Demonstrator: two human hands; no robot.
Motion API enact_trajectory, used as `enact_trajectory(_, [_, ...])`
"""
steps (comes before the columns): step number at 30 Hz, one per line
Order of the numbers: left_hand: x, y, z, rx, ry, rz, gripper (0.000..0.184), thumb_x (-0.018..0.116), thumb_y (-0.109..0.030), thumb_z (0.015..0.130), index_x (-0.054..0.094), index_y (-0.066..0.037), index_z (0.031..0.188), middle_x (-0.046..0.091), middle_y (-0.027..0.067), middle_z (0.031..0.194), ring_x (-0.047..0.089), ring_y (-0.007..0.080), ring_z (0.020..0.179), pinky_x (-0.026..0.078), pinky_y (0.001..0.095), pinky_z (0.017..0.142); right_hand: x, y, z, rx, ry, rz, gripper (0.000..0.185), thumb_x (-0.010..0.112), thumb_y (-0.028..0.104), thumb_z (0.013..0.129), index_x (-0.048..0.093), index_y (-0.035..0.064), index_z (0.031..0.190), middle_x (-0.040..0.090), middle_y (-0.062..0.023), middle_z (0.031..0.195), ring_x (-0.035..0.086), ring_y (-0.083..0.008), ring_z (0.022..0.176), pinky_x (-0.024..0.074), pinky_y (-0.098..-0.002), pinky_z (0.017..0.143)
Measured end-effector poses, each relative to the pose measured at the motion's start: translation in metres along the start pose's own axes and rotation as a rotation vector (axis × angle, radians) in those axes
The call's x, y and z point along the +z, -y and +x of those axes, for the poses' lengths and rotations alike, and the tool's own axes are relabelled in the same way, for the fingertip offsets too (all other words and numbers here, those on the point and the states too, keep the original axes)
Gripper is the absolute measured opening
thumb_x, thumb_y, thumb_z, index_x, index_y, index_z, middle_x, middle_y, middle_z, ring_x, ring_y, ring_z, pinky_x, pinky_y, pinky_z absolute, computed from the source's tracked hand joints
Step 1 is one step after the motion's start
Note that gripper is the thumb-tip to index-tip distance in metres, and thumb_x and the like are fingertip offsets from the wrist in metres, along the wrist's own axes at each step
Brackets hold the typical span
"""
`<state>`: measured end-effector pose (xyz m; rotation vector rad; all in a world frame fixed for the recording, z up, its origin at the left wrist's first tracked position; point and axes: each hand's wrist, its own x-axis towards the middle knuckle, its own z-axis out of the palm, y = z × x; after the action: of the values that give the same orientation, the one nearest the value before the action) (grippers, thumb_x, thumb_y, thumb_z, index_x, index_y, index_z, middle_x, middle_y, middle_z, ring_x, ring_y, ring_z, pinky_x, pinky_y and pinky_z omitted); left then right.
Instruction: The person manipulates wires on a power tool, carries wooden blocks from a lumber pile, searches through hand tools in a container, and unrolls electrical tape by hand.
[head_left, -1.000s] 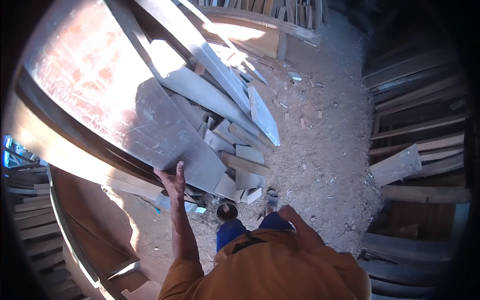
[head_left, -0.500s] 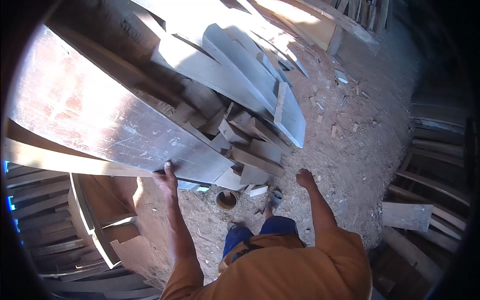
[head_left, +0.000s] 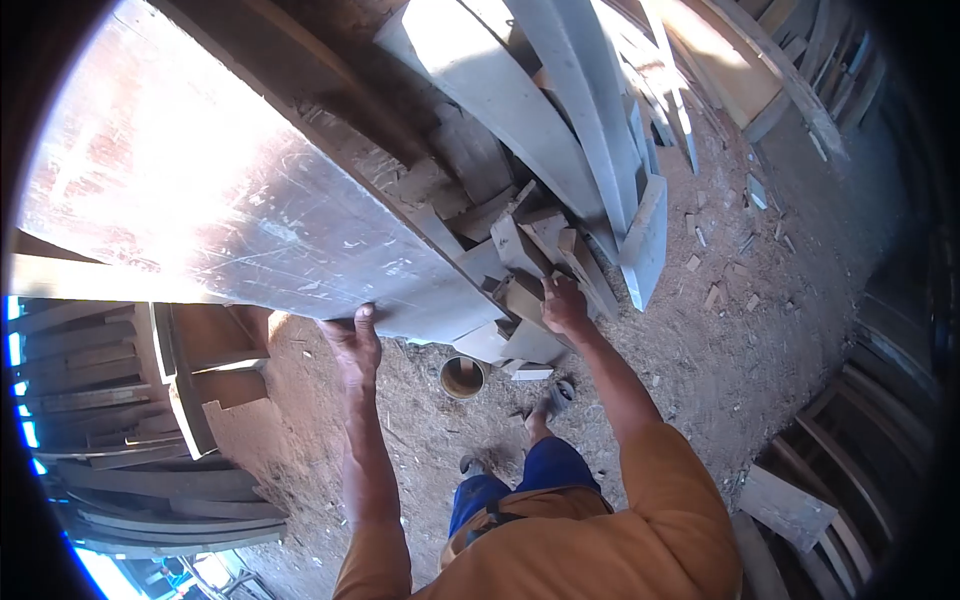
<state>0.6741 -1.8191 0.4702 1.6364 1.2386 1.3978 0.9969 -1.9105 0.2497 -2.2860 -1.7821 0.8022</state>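
Note:
A wide, scratched board slopes across the left like a tabletop, bright with sunlight at its far end. My left hand is closed on its near edge, thumb on top and fingers under it, partly hidden. Just past the board's right corner, my right hand reaches down into a heap of wood offcuts. Its fingers are curled at the end of a short wood block, covering part of it. Another block stands tilted just beyond my fingertips.
Long pale planks lean over the heap, with a short board at their lower end. A round container stands on the dusty ground near my feet. Stacked curved timbers line the left; more lumber lies at right. Wood scraps litter the floor.
My right hand has moved from above the bare ground up and left into the offcuts. My left hand stays on the board's edge. The view has turned slightly.

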Motion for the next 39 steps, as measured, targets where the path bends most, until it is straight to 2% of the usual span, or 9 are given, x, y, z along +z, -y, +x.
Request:
enact_trajectory(7, [-0.001,0.003,-0.001,0.044,-0.037,0.121,0.065,0.071,-0.03,0.096,0.033,-0.001,0.14,0.05,0.014,0.132,0.05,0.0209,0.12,0.039,0.0398,0.106,0.051,0.057,0.046,-0.357,-0.274,-0.098,0.039,0.065,0.019,0.086,0.064,0.0122,0.124,0.054,-0.0103,0.126,0.054,-0.0341,0.118,0.05,-0.0487,0.092])
enact_trajectory(10, [-0.006,0.007,-0.006,0.006,-0.034,0.141,0.068,0.072,-0.032,0.096,0.033,-0.001,0.141,0.049,0.0143,0.133,0.049,0.0213,0.121,0.038,0.0398,0.107,0.076,0.056,0.068,-0.276,0.042,-0.132,0.035,0.065,0.021,0.087,0.064,0.0111,0.121,0.055,-0.0084,0.123,0.055,-0.0324,0.114,0.0485,-0.0464,0.092])
enact_trajectory(14, [-0.004,0.001,-0.005,-0.002,-0.019,0.153,0.071,0.071,-0.034,0.096,0.03,0.0,0.144,0.048,0.0159,0.136,0.046,0.0229,0.126,0.034,0.0413,0.11,0.096,0.047,0.061,-0.233,-0.091,-0.22,0.029,0.065,0.023,0.087,0.064,0.0126,0.114,0.056,-0.0075,0.12,0.056,-0.0284,0.112,0.0458,-0.0427,0.094])
enact_trajectory(19, [-0.002,-0.002,-0.002,0.017,-0.011,0.165,0.073,0.07,-0.035,0.096,0.029,0.0,0.145,0.047,0.0158,0.137,0.045,0.0234,0.128,0.033,0.0418,0.111,0.048,0.026,0.014,-0.184,0.133,-0.253,0.029,0.064,0.02,0.085,0.067,0.0103,0.112,0.059,-0.0127,0.114,0.053,-0.0357,0.11,0.0328,-0.0596,0.102])
enact_trajectory(22, [0.0,0.001,-0.003,0.018,-0.021,0.114,0.072,0.07,-0.034,0.096,0.029,-0.001,0.145,0.046,0.0154,0.138,0.044,0.023,0.128,0.033,0.0416,0.111,0.016,0.003,-0.021,-0.254,0.08,-0.522,0.024,0.065,0.024,0.084,0.07,0.0137,0.105,0.062,-0.0096,0.108,0.055,-0.0318,0.109,0.0403,-0.0507,0.095])
enact_trajectory(25, [-0.006,0.007,-0.004,0.023,0.026,0.076,0.071,0.071,-0.032,0.096,0.029,-0.001,0.145,0.046,0.0149,0.138,0.045,0.0224,0.128,0.033,0.0412,0.111,0.011,-0.052,-0.037,-0.403,0.19,-0.238,0.023,0.062,0.021,0.085,0.071,0.0126,0.104,0.067,-0.0114,0.102,0.062,-0.0341,0.103,0.0489,-0.0483,0.087])
enact_trajectory(33, [-0.004,0.01,-0.003,0.011,-0.013,0.053,0.071,0.072,-0.032,0.095,0.03,-0.001,0.142,0.047,0.0147,0.134,0.047,0.0206,0.123,0.036,0.0391,0.108,-0.083,-0.07,0.005,-0.178,0.345,-0.309,0.018,0.057,0.014,0.089,0.071,0.0062,0.097,0.07,-0.0183,0.093,0.068,-0.0361,0.095,0.0533,-0.0491,0.083])
enact_trajectory(36, [-0.002,0.011,0.0,0.025,-0.022,0.042,0.069,0.072,-0.033,0.095,0.031,-0.001,0.141,0.047,0.0145,0.133,0.047,0.0202,0.122,0.036,0.0394,0.108,-0.099,-0.054,0.022,-0.218,0.161,-0.593,0.02,0.055,0.017,0.088,0.071,0.0117,0.098,0.072,-0.0148,0.098,0.069,-0.0296,0.098,0.05,-0.0484,0.085])
enact_trajectory(39, [-0.003,0.01,-0.001,0.041,-0.008,0.079,0.068,0.071,-0.034,0.096,0.031,-0.001,0.14,0.047,0.0145,0.133,0.046,0.0202,0.122,0.035,0.0399,0.108,-0.098,-0.034,0.033,-0.251,-0.394,-0.608,0.026,0.056,0.017,0.088,0.068,0.012,0.111,0.068,-0.0152,0.1,0.068,-0.0303,0.092,0.0483,-0.0468,0.085])
